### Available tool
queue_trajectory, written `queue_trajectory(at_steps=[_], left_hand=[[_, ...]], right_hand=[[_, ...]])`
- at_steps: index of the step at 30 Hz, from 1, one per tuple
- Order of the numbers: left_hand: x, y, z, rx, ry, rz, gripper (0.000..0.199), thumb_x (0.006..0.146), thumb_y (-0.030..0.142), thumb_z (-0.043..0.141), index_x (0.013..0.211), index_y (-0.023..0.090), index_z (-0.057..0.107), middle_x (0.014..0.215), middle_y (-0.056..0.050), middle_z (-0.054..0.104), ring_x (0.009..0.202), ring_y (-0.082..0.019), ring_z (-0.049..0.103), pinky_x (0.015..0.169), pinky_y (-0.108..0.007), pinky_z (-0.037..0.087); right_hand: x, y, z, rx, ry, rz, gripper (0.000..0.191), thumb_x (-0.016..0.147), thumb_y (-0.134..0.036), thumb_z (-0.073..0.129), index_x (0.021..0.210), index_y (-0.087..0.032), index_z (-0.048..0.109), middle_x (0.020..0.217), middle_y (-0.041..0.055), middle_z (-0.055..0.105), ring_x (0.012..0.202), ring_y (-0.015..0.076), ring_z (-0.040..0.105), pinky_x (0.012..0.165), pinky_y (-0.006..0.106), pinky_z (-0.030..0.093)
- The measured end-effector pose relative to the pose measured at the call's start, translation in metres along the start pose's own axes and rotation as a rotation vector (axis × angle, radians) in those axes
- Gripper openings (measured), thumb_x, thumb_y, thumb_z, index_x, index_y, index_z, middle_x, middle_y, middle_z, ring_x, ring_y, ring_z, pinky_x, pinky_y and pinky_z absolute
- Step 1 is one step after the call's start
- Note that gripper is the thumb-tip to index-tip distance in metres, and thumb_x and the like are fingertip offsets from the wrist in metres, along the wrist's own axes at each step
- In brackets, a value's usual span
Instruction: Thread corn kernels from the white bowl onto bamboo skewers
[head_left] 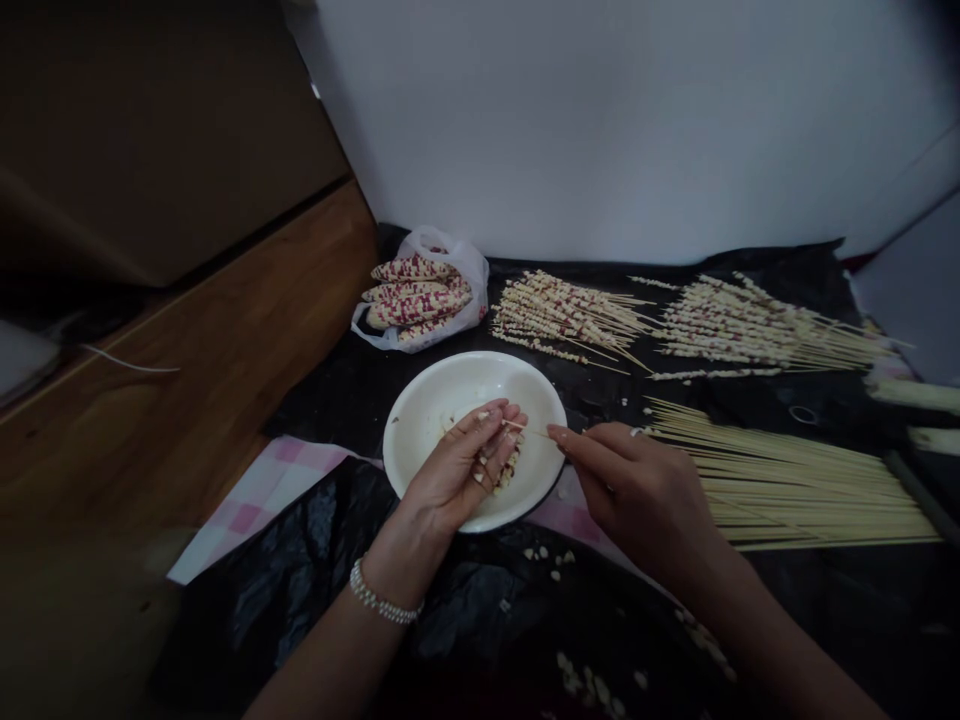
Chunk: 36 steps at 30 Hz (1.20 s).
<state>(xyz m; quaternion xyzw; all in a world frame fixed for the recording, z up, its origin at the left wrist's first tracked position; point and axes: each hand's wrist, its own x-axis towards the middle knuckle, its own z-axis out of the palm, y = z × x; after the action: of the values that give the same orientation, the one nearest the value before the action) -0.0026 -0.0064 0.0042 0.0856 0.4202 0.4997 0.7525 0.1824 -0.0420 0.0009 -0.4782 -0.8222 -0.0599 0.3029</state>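
Over a white bowl (409,405), my left hand (457,460) is turned palm up with its fingers curled around some corn kernels. Its thumb and forefinger close on a kernel at the tip of a thin bamboo skewer (534,431). From the right, my right hand (645,480) pinches that skewer between thumb and forefinger. More corn kernels (508,470) show in the bowl just under my left fingers. How many kernels lie in the left palm is hidden by the fingers.
Behind the bowl, a plastic bag (471,265) holds multicoloured corn cobs (420,300). Two piles of kernel-threaded skewers (566,315) lie at the back. Bare bamboo skewers (810,490) spread at right. Black plastic sheeting (315,560) with loose kernels lies in front; a white wall stands behind.
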Motion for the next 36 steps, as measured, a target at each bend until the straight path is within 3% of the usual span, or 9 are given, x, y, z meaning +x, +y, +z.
queue_trajectory(at_steps=[8,14,23,30,36], left_hand=[[-0.0002,-0.0022,-0.0036,0.025,-0.067,-0.024,0.018,0.079,0.007,0.063,0.095,0.011,0.068,0.099,-0.011,0.072,0.086,-0.017,0.070,0.072,-0.021,0.058],[-0.0051,-0.0006,0.0012,0.110,-0.111,-0.005,0.029,0.073,-0.003,0.063,0.099,0.010,0.069,0.105,-0.011,0.071,0.098,-0.017,0.067,0.084,-0.019,0.054],[-0.0017,-0.0004,0.0004,0.054,-0.020,0.004,0.018,0.077,0.002,0.062,0.091,0.012,0.069,0.092,-0.007,0.072,0.075,-0.011,0.069,0.063,-0.015,0.056],[0.0004,-0.0004,-0.0033,-0.017,-0.005,-0.047,0.015,0.076,0.005,0.065,0.089,0.012,0.068,0.092,-0.008,0.072,0.081,-0.014,0.069,0.065,-0.017,0.057],[0.0009,-0.0024,-0.0047,0.062,-0.053,-0.020,0.014,0.077,0.009,0.066,0.091,0.010,0.070,0.087,-0.007,0.072,0.073,-0.011,0.068,0.061,-0.015,0.056]], right_hand=[[0.0001,-0.0006,0.0008,-0.112,0.005,-0.032,0.035,0.080,-0.007,0.053,0.110,-0.020,0.065,0.078,0.0012,0.065,0.065,0.0129,0.056,0.056,0.027,0.034],[-0.0005,0.0012,0.0021,-0.138,0.019,-0.016,0.034,0.082,-0.010,0.053,0.112,-0.022,0.064,0.078,0.0001,0.065,0.062,0.0122,0.055,0.054,0.027,0.033],[-0.0004,0.0000,-0.0006,-0.067,0.028,-0.009,0.036,0.081,-0.009,0.054,0.112,-0.021,0.064,0.078,0.0002,0.065,0.063,0.0125,0.056,0.054,0.027,0.034],[-0.0006,-0.0011,0.0012,-0.065,-0.017,-0.057,0.037,0.079,-0.007,0.054,0.112,-0.020,0.064,0.080,0.0015,0.065,0.066,0.0139,0.056,0.056,0.028,0.034],[-0.0011,0.0002,0.0020,-0.061,0.026,-0.017,0.034,0.080,-0.009,0.054,0.110,-0.021,0.065,0.078,0.0005,0.065,0.063,0.0127,0.055,0.055,0.026,0.034]])
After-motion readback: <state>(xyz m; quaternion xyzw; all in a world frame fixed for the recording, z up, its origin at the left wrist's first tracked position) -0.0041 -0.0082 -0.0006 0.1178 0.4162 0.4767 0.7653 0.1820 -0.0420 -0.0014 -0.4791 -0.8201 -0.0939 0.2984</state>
